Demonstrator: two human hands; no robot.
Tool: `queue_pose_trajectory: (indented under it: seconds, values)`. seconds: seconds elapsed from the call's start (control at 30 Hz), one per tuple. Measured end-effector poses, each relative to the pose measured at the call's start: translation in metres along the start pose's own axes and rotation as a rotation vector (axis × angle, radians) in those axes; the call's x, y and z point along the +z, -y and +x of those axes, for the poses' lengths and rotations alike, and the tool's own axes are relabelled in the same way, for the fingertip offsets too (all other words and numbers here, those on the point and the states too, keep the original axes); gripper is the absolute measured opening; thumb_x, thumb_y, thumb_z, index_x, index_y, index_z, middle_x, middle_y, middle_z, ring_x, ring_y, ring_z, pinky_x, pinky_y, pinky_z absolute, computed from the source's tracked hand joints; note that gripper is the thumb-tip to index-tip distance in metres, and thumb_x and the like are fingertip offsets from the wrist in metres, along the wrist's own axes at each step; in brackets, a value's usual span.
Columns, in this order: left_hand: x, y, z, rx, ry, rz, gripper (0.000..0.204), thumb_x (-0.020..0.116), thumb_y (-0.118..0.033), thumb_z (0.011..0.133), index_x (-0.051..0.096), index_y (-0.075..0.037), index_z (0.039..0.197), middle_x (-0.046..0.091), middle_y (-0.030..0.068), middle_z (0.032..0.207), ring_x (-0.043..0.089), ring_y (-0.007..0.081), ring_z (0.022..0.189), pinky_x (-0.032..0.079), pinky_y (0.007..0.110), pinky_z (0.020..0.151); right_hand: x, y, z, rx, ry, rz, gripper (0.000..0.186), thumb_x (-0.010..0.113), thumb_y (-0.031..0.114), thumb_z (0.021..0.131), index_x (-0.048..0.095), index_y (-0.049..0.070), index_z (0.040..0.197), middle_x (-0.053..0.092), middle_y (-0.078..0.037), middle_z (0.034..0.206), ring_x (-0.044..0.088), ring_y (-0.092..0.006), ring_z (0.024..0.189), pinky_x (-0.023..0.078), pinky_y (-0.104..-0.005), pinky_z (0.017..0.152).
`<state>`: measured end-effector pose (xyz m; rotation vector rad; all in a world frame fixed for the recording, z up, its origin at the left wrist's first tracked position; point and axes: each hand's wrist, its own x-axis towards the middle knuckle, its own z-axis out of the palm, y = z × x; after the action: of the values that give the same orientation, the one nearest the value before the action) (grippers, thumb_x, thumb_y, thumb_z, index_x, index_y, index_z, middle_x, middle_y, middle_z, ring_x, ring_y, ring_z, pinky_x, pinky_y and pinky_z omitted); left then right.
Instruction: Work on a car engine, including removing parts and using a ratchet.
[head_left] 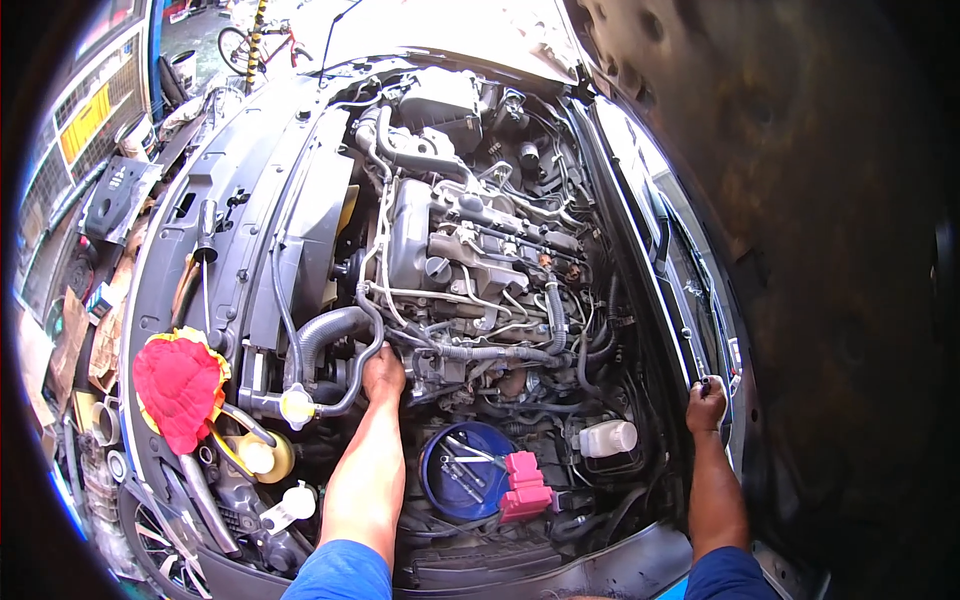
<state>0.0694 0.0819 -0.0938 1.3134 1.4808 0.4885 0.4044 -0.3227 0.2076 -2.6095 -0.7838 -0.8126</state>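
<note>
Blk hose (pixel 377 328) beside L hand (pixel 384 378)

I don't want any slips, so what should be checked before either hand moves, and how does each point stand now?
1. Fingertips of the left hand in sight: not ok, hidden among the hoses.
2. Right hand free: not ok, it grips a small dark object.
3. Metal tools inside the blue bowl: ok, several lie in it.
4. Bowl sitting firmly: cannot tell, its underside is hidden.
5. Red cloth away from the left hand: ok, they are apart.
</note>
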Motion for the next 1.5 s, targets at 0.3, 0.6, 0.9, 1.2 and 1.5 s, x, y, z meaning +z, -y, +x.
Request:
queue_pose_trajectory:
  seconds: [0.3,0.6,0.9,1.2,1.5]
  values:
    - [0.004,0.002,0.015,0.098,0.141,0.023,0.052,0.037,-0.038,0.1,0.067,0.004,0.106,0.063,0.0271,0.111,0.057,0.0441,0.11,0.041,0.047,0.096,-0.001,0.005,0.001,0.032,0.02,0.018,0.013,0.062,0.01,0.08,0.058,0.002,0.089,0.057,-0.015,0.077,0.058,-0.0321,0.07,0.047,-0.0421,0.068]
    - [0.015,0.016,0.038,0.26,0.205,0.163,0.042,0.037,-0.026,0.098,0.061,0.002,0.118,0.057,0.0273,0.123,0.052,0.0425,0.117,0.039,0.047,0.101,-0.002,0.006,0.0,0.02,0.004,-0.02,0.014,0.061,0.009,0.08,0.058,0.002,0.091,0.057,-0.016,0.077,0.058,-0.0323,0.07,0.047,-0.0423,0.068]
    - [0.026,0.024,0.042,0.134,0.241,-0.004,0.04,0.038,-0.024,0.096,0.06,-0.002,0.121,0.055,0.0238,0.129,0.048,0.0424,0.123,0.038,0.045,0.104,-0.002,0.009,0.0,0.005,-0.028,-0.004,0.015,0.061,0.011,0.079,0.059,0.001,0.09,0.058,-0.016,0.077,0.059,-0.0336,0.071,0.046,-0.0439,0.068]
    - [0.018,0.006,0.024,0.004,0.016,-0.303,0.037,0.046,-0.025,0.093,0.065,-0.001,0.114,0.064,0.022,0.115,0.059,0.0287,0.111,0.042,0.039,0.096,-0.002,0.009,0.0,0.017,-0.006,-0.016,0.014,0.061,0.011,0.079,0.058,0.002,0.089,0.058,-0.016,0.077,0.059,-0.0337,0.072,0.046,-0.0431,0.069]
    - [0.024,0.016,0.04,0.072,0.126,-0.02,0.043,0.041,-0.031,0.096,0.066,0.002,0.107,0.064,0.0243,0.112,0.06,0.0348,0.108,0.044,0.043,0.09,0.001,0.002,0.001,0.019,-0.003,-0.031,0.014,0.061,0.011,0.08,0.058,0.002,0.09,0.058,-0.016,0.079,0.059,-0.0346,0.074,0.047,-0.0433,0.07]
